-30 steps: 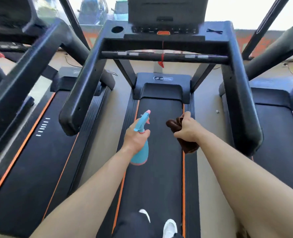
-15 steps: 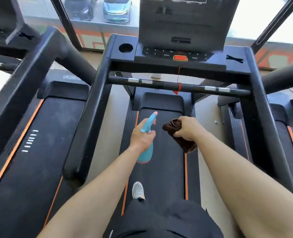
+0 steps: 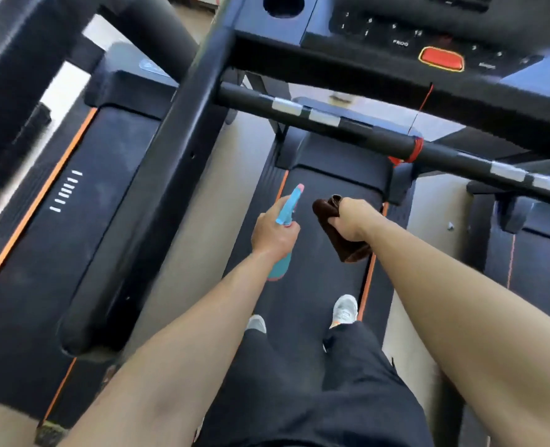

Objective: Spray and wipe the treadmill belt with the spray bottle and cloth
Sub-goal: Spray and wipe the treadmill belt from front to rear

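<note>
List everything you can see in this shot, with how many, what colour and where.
spray bottle: 1, blue with pink nozzle, held over the belt's left side
cloth: 1, brown, bunched, held over the belt's right side
treadmill belt: 1, black with orange edge lines, centre, underfoot
crossbar: 1, black with silver pads, across the top
red cord: 1, wound round the crossbar
console button: 1, red, upper right
cup holder: 1, black, top centre
left treadmill: 1, black and orange
right treadmill: 1, black and orange, partly seen
shoes: 2, pale, on the belt
left hand: fingers round the bottle
right hand: fingers gripping the cloth
</note>
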